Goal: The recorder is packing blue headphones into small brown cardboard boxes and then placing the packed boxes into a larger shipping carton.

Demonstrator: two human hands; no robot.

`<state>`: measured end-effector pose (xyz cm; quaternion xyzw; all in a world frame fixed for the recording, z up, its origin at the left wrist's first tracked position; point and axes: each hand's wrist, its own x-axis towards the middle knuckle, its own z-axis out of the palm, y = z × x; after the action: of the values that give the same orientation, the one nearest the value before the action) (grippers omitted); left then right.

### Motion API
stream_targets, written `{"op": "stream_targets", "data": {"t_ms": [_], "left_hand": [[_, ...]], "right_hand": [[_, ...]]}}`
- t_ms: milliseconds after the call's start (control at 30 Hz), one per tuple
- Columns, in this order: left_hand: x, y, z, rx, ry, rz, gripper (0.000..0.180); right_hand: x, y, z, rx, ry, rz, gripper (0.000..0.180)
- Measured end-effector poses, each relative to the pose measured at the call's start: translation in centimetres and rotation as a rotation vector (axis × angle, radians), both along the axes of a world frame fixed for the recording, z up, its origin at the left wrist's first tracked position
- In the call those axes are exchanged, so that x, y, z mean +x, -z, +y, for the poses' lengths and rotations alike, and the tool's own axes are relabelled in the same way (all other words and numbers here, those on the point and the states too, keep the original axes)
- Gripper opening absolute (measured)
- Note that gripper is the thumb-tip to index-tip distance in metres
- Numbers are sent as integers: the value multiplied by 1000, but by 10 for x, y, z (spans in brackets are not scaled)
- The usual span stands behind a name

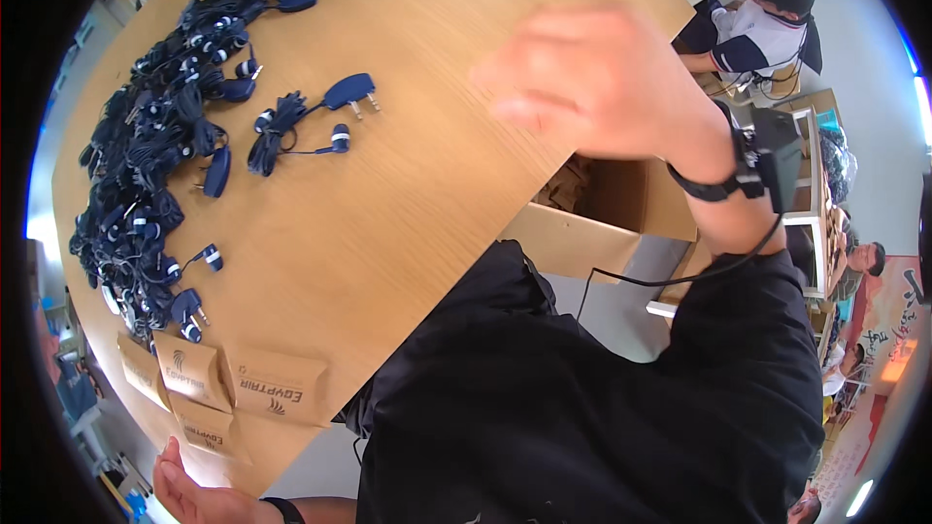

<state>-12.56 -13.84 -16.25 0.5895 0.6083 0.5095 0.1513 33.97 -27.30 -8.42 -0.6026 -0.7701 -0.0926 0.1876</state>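
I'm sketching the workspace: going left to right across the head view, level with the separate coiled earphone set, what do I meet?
The piled earphones, the separate coiled earphone set, the right hand, the black wrist device.

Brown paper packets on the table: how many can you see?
4, clustered by the earphone pile: a leftmost packet, an upper-middle packet, a lower-middle packet and a rightmost packet. More could be hidden beneath.
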Motion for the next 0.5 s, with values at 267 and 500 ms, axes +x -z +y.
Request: {"op": "stream_targets", "data": {"t_ms": [267,500], "left_hand": [[26,-14,-3,266,140,53,28],[23,-16,1,211,148,142,27]], "right_hand": [[56,108,-110,669,793,193,22],[81,313,-273,-674,1082,512,76]]}}
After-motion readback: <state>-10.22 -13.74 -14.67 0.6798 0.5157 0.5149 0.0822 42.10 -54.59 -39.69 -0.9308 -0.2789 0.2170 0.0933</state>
